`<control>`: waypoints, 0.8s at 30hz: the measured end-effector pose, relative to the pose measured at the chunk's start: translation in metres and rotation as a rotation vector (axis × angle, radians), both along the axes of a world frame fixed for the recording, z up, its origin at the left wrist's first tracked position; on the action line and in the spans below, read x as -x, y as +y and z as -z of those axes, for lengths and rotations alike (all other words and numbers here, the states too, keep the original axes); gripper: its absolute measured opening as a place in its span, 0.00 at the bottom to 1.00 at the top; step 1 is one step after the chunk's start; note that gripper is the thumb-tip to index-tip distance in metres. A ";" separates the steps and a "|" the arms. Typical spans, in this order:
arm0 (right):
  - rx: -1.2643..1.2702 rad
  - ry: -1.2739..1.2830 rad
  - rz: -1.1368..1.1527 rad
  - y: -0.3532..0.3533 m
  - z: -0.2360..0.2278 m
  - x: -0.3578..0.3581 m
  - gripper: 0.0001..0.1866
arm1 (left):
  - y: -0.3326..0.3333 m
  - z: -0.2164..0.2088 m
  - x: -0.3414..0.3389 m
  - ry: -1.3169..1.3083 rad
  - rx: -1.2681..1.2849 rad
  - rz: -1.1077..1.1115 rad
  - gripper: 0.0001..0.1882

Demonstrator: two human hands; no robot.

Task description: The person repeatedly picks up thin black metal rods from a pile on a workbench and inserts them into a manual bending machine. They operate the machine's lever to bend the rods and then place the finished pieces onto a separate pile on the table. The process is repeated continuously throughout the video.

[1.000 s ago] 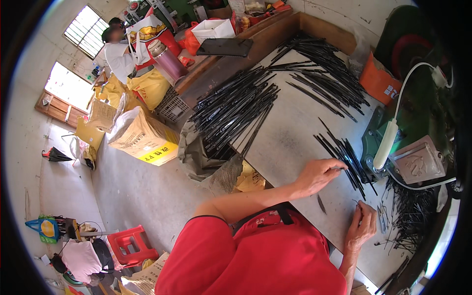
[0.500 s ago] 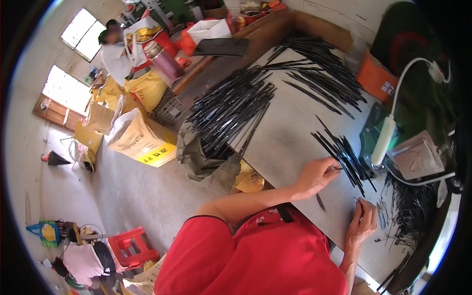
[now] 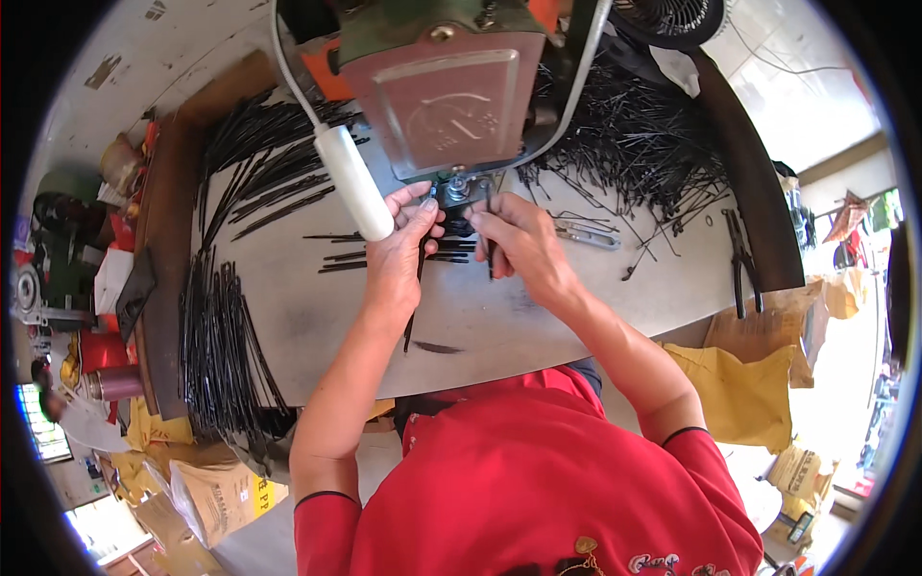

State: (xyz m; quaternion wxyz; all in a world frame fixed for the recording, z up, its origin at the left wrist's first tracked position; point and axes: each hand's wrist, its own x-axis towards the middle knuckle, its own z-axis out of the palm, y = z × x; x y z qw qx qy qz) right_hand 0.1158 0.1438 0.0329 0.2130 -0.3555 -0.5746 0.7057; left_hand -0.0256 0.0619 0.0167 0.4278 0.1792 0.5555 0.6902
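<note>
My left hand (image 3: 392, 271) is closed on a thin black rod (image 3: 414, 312), whose lower end slants down over the bench. Its fingertips are beside the small metal fixture (image 3: 458, 185) under the machine's pinkish cover (image 3: 437, 106). On the other side of the fixture, my right hand (image 3: 534, 252) pinches a narrow dark tool (image 3: 491, 257) held upright; its exact kind is unclear. Several loose black rods (image 3: 344, 257) lie behind and beside my hands. The rod's upper end, near the fixture, is too small to make out.
A white lamp tube (image 3: 353, 182) hangs close to my left hand. Bundled black rods (image 3: 216, 331) lie on the left, and a tangled heap of bent ones (image 3: 639, 144) at the back right. Pliers (image 3: 740, 264) and a light-coloured cutter (image 3: 588, 236) rest at right.
The view has swung right to face the machine. My hands, apart before, have come together at its fixture. A rod now shows in my left hand, a dark tool in my right.
</note>
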 end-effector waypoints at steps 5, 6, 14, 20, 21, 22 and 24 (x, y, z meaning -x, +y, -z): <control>0.004 0.032 0.034 0.002 0.003 0.015 0.12 | 0.003 0.007 -0.012 -0.068 -0.027 -0.006 0.15; -0.009 0.033 0.038 0.000 0.003 0.016 0.12 | 0.002 0.006 -0.012 -0.075 -0.031 -0.009 0.15; -0.055 0.048 0.094 -0.006 0.000 0.014 0.11 | 0.004 -0.002 -0.011 -0.090 -0.023 0.021 0.16; -0.090 0.040 0.101 -0.005 -0.002 0.014 0.10 | 0.006 -0.001 -0.012 -0.115 -0.052 0.036 0.16; -0.097 0.040 0.101 -0.005 -0.003 0.013 0.10 | 0.006 -0.002 -0.013 -0.119 -0.052 0.037 0.16; -0.104 0.039 0.102 -0.005 -0.003 0.013 0.10 | 0.005 -0.002 -0.013 -0.123 -0.052 0.039 0.16; -0.105 0.030 0.098 -0.005 -0.002 0.013 0.10 | 0.007 -0.001 -0.012 -0.119 -0.053 0.040 0.17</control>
